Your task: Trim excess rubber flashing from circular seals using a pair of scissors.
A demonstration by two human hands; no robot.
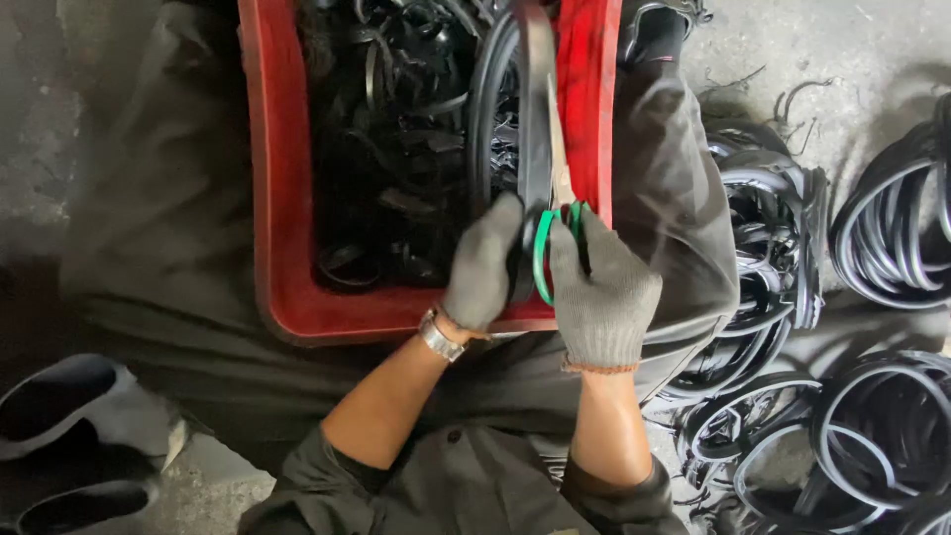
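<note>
Far left, on the floor (59,149): a pair of dark shoes (59,436), well apart from the work.

Centre: red crate (282,198) sits between the person's knees, on dark trousers (168,228). It is well filled with black rubber scraps (396,149), mostly short curled strips and offcuts. Judging from that pile, a good share of the trimming looks done.

Left hand (482,263), grey knit glove, wristwatch (439,335) at the cuff: fingers closed around a black rubber ring (492,99) at its near edge, holding it over the crate. The ring rises from the hand toward the top of the frame; only part of its loop shows, so I can't tell how much of it is already trimmed.

Right hand (601,287), same glove: fingers through the green loops of the scissors (557,188), gripping them. The scissors' long axis runs almost straight away from the person, handles near, tips pointing to the far side of the crate, leaning slightly left. Blades lie along the ring's band, touching or just beside it; blurred, so I can't tell whether they are parted.

Right: stacks of black rubber rings (783,248) on the floor beside the knee, more coils (892,228) further right. Can't tell trimmed from untrimmed, so what remains is unclear.
</note>
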